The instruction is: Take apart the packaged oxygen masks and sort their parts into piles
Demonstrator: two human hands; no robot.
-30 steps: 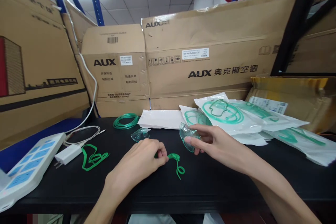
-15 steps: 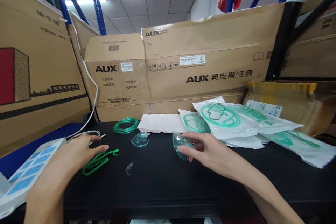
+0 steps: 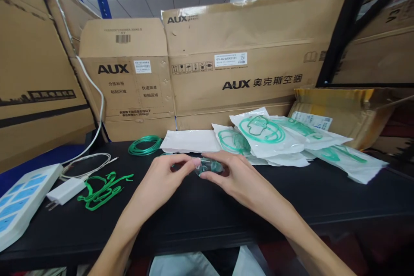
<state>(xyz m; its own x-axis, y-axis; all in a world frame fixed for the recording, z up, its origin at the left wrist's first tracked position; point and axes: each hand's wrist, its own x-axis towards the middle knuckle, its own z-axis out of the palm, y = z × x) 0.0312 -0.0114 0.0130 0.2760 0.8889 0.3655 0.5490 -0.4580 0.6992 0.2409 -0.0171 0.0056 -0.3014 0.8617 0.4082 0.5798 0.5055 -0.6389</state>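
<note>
Over the middle of the black table, a clear green-tinted oxygen mask [image 3: 208, 166] is held between both hands, largely covered by the fingers. My right hand [image 3: 237, 174] is closed around its right side, thumb below and fingers above. At the mask's left edge, my left hand [image 3: 166, 179] pinches with thumb and fingers. Only a sliver of a second mask [image 3: 167, 154] shows behind the left hand. A coil of green tubing [image 3: 145, 145] lies farther back on the left. Left of my left wrist rests a tangled green elastic strap [image 3: 103, 192].
White packets [image 3: 267, 133] with green tubing inside are piled at the back right, beside a flat white packet [image 3: 190, 141]. A power strip [image 3: 26, 207], a white charger [image 3: 66, 190] and its cable lie on the left. Cardboard boxes [image 3: 194, 90] wall the back.
My left hand has moved right, from beside the green strap to the mask, and closed on its edge. The charger is uncovered. The view has tilted down.
</note>
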